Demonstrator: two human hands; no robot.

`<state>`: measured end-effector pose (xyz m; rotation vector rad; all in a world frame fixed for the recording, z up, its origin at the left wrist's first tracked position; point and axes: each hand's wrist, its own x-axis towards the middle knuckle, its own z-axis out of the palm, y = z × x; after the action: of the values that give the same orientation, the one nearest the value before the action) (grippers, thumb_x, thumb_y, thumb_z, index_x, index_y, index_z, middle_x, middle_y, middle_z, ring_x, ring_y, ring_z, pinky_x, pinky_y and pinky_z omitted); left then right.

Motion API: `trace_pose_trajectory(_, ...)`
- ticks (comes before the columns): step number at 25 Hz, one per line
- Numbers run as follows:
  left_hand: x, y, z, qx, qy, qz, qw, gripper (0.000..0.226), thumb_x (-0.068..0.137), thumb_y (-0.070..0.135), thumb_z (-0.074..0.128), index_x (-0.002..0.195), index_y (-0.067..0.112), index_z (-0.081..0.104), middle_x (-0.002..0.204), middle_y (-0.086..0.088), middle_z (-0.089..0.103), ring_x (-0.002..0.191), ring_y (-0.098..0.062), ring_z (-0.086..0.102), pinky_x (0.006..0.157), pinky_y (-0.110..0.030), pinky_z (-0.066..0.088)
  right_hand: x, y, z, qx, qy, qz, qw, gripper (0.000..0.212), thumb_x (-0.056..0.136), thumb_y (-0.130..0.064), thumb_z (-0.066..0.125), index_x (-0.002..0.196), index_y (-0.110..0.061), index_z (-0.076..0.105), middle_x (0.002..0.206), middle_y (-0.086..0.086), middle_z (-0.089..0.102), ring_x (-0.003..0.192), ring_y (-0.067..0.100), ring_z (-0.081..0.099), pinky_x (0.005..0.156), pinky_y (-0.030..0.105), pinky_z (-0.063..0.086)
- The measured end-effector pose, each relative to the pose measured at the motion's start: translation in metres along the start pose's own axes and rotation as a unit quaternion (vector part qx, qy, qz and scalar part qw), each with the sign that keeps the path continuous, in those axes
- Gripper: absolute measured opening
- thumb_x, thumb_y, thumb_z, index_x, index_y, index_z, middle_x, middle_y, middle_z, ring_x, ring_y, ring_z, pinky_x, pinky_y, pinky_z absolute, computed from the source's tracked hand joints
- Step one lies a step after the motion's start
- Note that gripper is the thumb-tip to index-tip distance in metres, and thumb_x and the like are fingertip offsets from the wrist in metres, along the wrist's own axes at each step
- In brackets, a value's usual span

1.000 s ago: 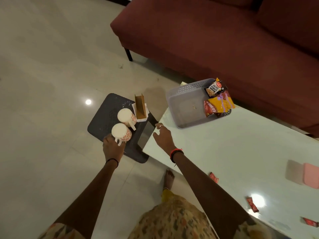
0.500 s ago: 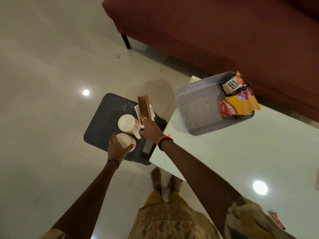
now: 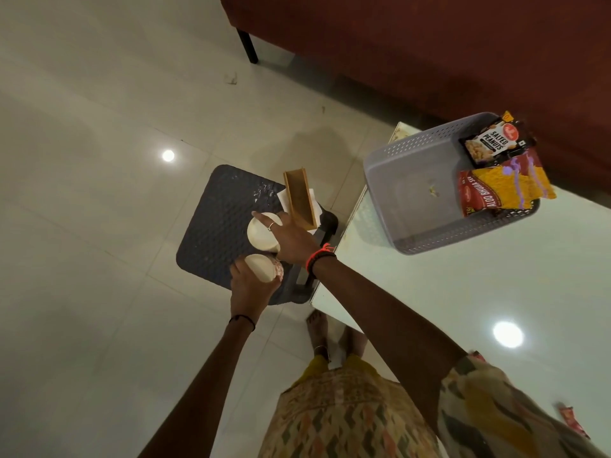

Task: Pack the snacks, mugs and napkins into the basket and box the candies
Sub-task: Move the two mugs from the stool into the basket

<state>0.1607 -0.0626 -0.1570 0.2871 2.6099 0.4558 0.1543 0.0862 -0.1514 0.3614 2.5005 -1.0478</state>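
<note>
Two white mugs with a red pattern stand on a dark grey stool (image 3: 211,226) beside the table. My left hand (image 3: 249,287) is wrapped around the near mug (image 3: 261,266). My right hand (image 3: 292,238) lies over the far mug (image 3: 259,233), fingers curled across its rim and side. Just behind them a wooden napkin holder (image 3: 298,200) stands on white napkins (image 3: 283,196). The grey perforated basket (image 3: 406,180) sits on the white table's corner with a salted peanuts packet (image 3: 492,145) and a yellow-red snack packet (image 3: 499,190) leaning at its right end.
The white glossy table (image 3: 496,276) stretches to the right. A red candy (image 3: 569,421) lies near its front edge. A maroon sofa (image 3: 429,44) with a dark leg (image 3: 248,46) runs behind the table. Pale floor tiles surround the stool.
My right hand has moved left off the table edge onto the far mug. My left hand has closed more tightly around the near mug. The view has shifted closer to the stool.
</note>
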Motion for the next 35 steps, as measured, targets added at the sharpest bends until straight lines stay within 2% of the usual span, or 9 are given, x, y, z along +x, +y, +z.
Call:
trace_pose_trajectory(3, -0.002, 0.001, -0.003, -0.003, 0.004, 0.003, 1.000, 0.096, 0.059, 0.038, 0.082, 0.130, 0.000, 0.031, 0.128, -0.020, 0.044, 0.119, -0.031, 0.046, 0.093, -0.040, 0.049, 0.006, -0.001, 0.002, -0.073, 0.006, -0.014, 0.997, 0.081, 0.083, -0.026, 0.065, 0.147, -0.031, 0.014, 0.143, 0.019, 0.036, 0.121, 0.038, 0.047, 0.094, 0.044, 0.049)
trace_pose_trajectory(6, -0.004, 0.001, -0.007, -0.019, -0.002, 0.012, 1.000, 0.095, 0.058, 0.033, 0.084, 0.130, 0.000, 0.032, 0.128, -0.022, 0.045, 0.119, -0.032, 0.046, 0.093, -0.042, 0.049, 0.010, -0.005, 0.001, -0.083, 0.003, -0.011, 0.997, 0.077, 0.082, -0.030, 0.066, 0.145, -0.026, 0.022, 0.139, 0.020, 0.039, 0.121, 0.039, 0.047, 0.096, 0.045, 0.047)
trace_pose_trajectory(10, -0.009, -0.002, -0.020, -0.063, -0.002, 0.000, 0.998, 0.091, 0.057, 0.028, 0.085, 0.128, 0.003, 0.034, 0.129, -0.020, 0.044, 0.118, -0.031, 0.047, 0.092, -0.044, 0.051, -0.005, -0.009, 0.009, -0.002, 0.028, 0.015, 0.999, 0.077, 0.078, -0.031, 0.069, 0.143, -0.025, 0.027, 0.139, 0.020, 0.038, 0.121, 0.041, 0.047, 0.095, 0.052, 0.050)
trace_pose_trajectory(17, -0.039, 0.013, -0.048, -0.023, -0.002, 0.068, 0.997, 0.093, 0.054, 0.021, 0.087, 0.131, 0.001, 0.037, 0.130, -0.023, 0.044, 0.118, -0.033, 0.047, 0.089, -0.029, 0.042, -0.069, 0.006, -0.010, 0.090, 0.128, 0.063, 0.986, 0.073, 0.079, -0.033, 0.069, 0.141, -0.024, 0.031, 0.142, 0.010, 0.043, 0.125, 0.034, 0.047, 0.099, 0.054, 0.046)
trace_pose_trajectory(21, -0.050, 0.046, -0.060, -0.044, -0.035, 0.106, 0.993, 0.099, 0.053, 0.015, 0.087, 0.135, 0.007, 0.032, 0.135, -0.021, 0.038, 0.122, -0.034, 0.043, 0.095, -0.044, 0.047, -0.107, 0.029, -0.035, 0.104, 0.155, 0.125, 0.974, 0.083, 0.073, -0.040, 0.074, 0.140, -0.027, 0.026, 0.133, 0.011, 0.044, 0.116, 0.030, 0.052, 0.094, 0.043, 0.051)
trace_pose_trajectory(23, -0.048, 0.072, -0.063, -0.063, -0.056, 0.103, 0.991, 0.102, 0.054, 0.014, 0.086, 0.138, 0.009, 0.027, 0.137, -0.018, 0.035, 0.126, -0.032, 0.040, 0.099, -0.047, 0.044, -0.126, 0.046, -0.050, 0.135, 0.185, 0.168, 0.959, 0.088, 0.069, -0.038, 0.078, 0.139, -0.026, 0.025, 0.130, 0.012, 0.043, 0.112, 0.029, 0.054, 0.090, 0.040, 0.055)
trace_pose_trajectory(26, -0.038, 0.116, -0.059, -0.065, -0.056, 0.174, 0.981, 0.100, 0.057, 0.018, 0.085, 0.137, 0.004, 0.027, 0.136, -0.021, 0.038, 0.124, -0.033, 0.043, 0.102, -0.049, 0.044, -0.149, 0.076, -0.073, 0.155, 0.254, 0.230, 0.927, 0.087, 0.066, -0.034, 0.080, 0.135, -0.024, 0.027, 0.122, 0.012, 0.045, 0.109, 0.031, 0.055, 0.084, 0.039, 0.056)
trace_pose_trajectory(30, -0.013, 0.184, -0.043, -0.077, -0.105, 0.240, 0.962, 0.100, 0.061, 0.020, 0.083, 0.137, 0.010, 0.019, 0.140, -0.014, 0.033, 0.128, -0.027, 0.039, 0.105, -0.046, 0.041, -0.163, 0.120, -0.105, 0.236, 0.346, 0.309, 0.854, 0.089, 0.062, -0.024, 0.084, 0.132, -0.021, 0.030, 0.120, 0.015, 0.044, 0.108, 0.038, 0.055, 0.085, 0.044, 0.055)
trace_pose_trajectory(35, 0.018, 0.267, -0.008, -0.061, -0.113, 0.301, 0.945, 0.096, 0.059, 0.022, 0.084, 0.133, 0.004, 0.024, 0.136, -0.015, 0.034, 0.123, -0.025, 0.041, 0.094, -0.025, 0.042, -0.156, 0.176, -0.131, 0.281, 0.408, 0.375, 0.783, 0.093, 0.063, -0.027, 0.083, 0.136, -0.016, 0.026, 0.130, 0.019, 0.041, 0.115, 0.040, 0.051, 0.089, 0.048, 0.050)
